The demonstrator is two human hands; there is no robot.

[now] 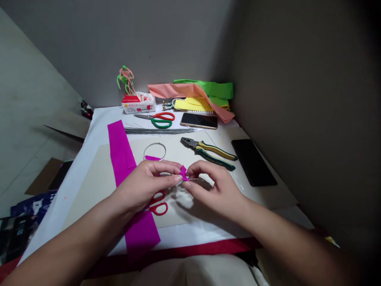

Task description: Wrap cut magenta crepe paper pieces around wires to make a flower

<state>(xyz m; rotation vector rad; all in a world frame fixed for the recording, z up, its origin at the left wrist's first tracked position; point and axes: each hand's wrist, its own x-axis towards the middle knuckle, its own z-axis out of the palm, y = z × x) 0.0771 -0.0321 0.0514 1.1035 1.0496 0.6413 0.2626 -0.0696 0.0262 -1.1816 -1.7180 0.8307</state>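
Scrap (183, 172), magenta, one: sitting raised between the two hands, above the middle of the surface (97, 123); its shape partly disappearing behind fingertips.

Left hand (150, 178): pinching the scrap's left end between thumb and forefinger; the other fingers mostly hiding behind these.

Right hand (218, 184): finger and thumb standing close together, touching the scrap's right edge; whether they are gripping it firmly, one cannot tell.

Wire (198, 179), thin: emerging rightward from the scrap, its far end getting lost against the right hand.

Strip (119, 147), magenta: running under the left forearm, which is hiding the middle; whether one piece or two is lying there, unclear.

Red scissors (158, 209): showing handles only, the left arm covering the blades.

Ring (154, 143), pale: lying beyond the left hand, an offcut (152, 157) showing through it.

Pliers (205, 151): lying beyond the right hand.

Black slab (254, 163): lying at right, its kind not showing.

Farther back: rods (159, 131), bundled; scissors (157, 118), red-and-green-handled; phone (199, 120); box (138, 104); figures (126, 77), green and pink, whether standing on or behind the box unclear.

Sheets (181, 90), salmon, yellow, green: overlapping, partly covering a white toothed item.
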